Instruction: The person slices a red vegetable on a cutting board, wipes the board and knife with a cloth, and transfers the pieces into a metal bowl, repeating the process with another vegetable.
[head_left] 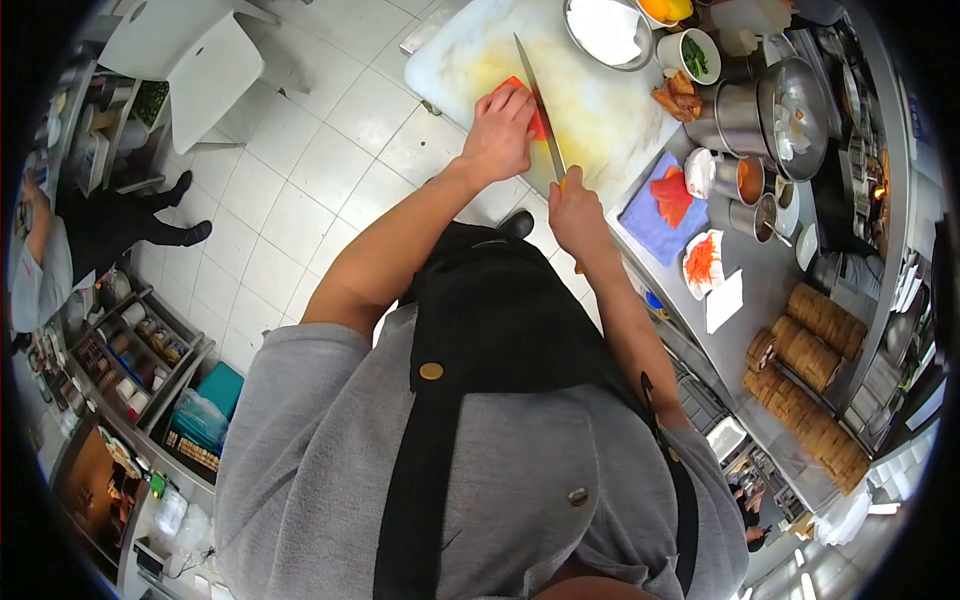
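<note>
Head view: on the cutting board (612, 122), the left hand (503, 130) holds the red piece (513, 83) under bunched fingers; the right hand (578, 213) wraps the knife (541, 108) handle. Slicing well probably needs left knuckles curled clear. Just right of the board, a white bowl (673, 50) holds green pieces (694, 57).

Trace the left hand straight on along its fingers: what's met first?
Beyond the red piece already under it, the left hand would likely meet the knife blade first; the gap is hard to judge.
</note>
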